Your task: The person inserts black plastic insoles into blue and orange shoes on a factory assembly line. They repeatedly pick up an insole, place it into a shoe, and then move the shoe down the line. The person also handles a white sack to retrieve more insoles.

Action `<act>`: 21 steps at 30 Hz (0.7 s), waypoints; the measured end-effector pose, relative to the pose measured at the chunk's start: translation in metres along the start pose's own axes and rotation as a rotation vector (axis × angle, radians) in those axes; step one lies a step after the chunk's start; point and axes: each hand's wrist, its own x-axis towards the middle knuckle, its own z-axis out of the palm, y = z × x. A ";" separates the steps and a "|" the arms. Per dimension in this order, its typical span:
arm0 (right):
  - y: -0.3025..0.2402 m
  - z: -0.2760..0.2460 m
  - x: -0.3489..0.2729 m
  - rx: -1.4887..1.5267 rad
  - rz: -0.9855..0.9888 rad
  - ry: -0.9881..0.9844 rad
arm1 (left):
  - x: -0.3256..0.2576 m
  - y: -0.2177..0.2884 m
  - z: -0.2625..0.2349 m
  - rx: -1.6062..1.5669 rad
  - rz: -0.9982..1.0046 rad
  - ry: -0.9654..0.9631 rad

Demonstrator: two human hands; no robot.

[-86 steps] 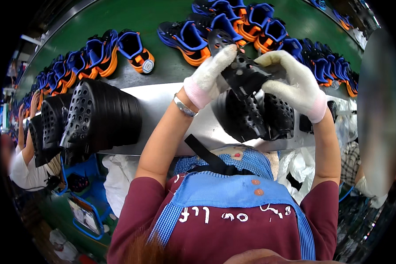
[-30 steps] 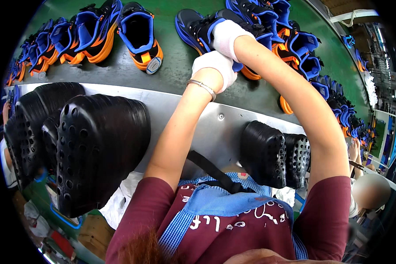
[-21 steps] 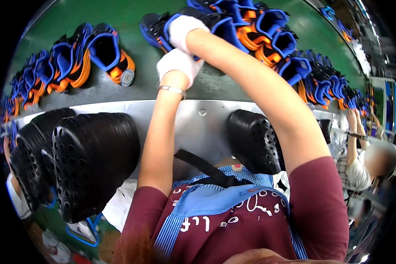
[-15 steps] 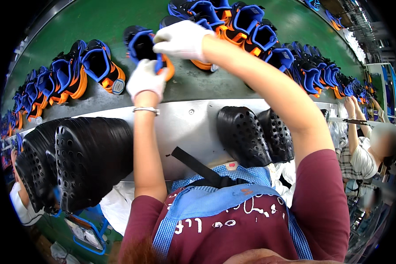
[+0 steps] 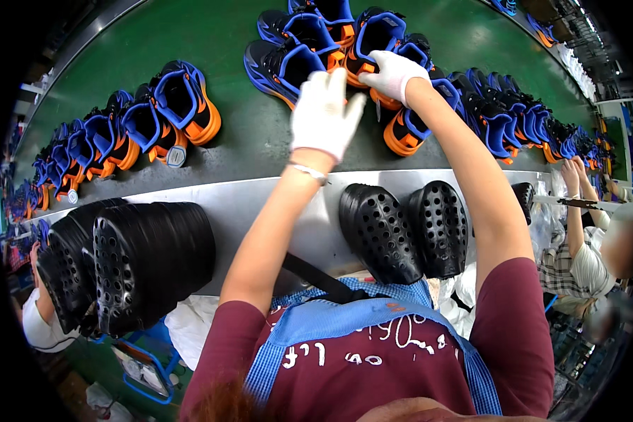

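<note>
My left hand (image 5: 323,118), in a white knit glove, has its fingers spread just in front of a black and blue sneaker (image 5: 264,69) with an orange sole, holding nothing. My gloved right hand (image 5: 399,76) has thumb and fingers at the orange heel of another sneaker (image 5: 378,34) in the middle cluster, and seems to grip it; the fingertips are partly hidden. Below that hand, one more sneaker (image 5: 403,135) stands with its heel toward me. At the right end of the left row stands a sneaker (image 5: 188,102).
Sneakers line the green table (image 5: 225,35) to both sides. On the metal ledge (image 5: 274,193) along the near edge lie stacked black perforated shells (image 5: 151,257) at left and more black shells (image 5: 439,228) at right. Other people's arms (image 5: 575,193) show at both sides.
The sneaker between my hands now stands at the end of the left row, released. Both hands have moved right to the middle cluster, the right one onto a sneaker's heel.
</note>
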 end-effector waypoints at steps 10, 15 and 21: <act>0.034 -0.015 -0.029 -0.089 -0.098 -0.141 | 0.068 -0.083 -0.006 0.340 -0.207 -0.293; 0.064 -0.023 -0.046 -0.135 -0.090 -0.153 | 0.080 -0.090 -0.001 0.346 -0.251 -0.529; 0.050 -0.063 -0.045 -0.278 -0.093 -0.264 | 0.047 -0.081 0.001 0.157 -0.160 -0.456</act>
